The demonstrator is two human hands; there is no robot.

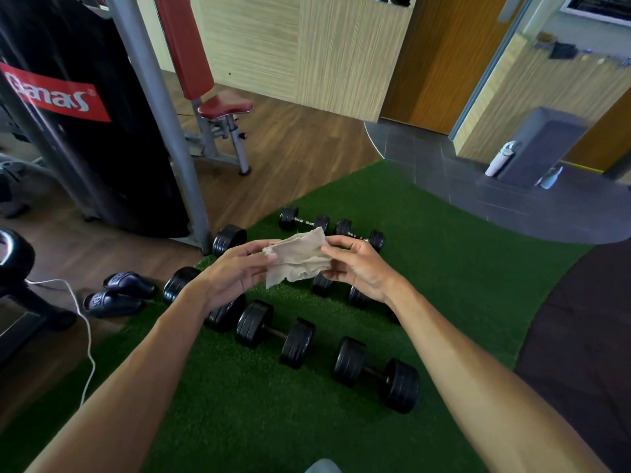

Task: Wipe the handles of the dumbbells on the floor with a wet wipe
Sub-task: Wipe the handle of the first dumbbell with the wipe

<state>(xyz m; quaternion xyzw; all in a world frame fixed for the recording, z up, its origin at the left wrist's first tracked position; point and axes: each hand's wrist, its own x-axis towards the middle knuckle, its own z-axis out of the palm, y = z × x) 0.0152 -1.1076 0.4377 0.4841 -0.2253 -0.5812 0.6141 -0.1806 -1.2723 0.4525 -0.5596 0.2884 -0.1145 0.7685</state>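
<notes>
We see a green turf mat [426, 268] laid over a wooden floor [290, 148], with a black and grey gym machine [102, 131] and its red seat [225, 105] at the upper left. Black dumbbells [275, 332] lie in rows on the mat, a pair of dark slippers [119, 293] just off its left edge. Above the dumbbells we hold a crumpled, greyish wet wipe [297, 259], the left hand [235, 271] pinching its left edge and the right hand [355, 264] pinching its right edge.
</notes>
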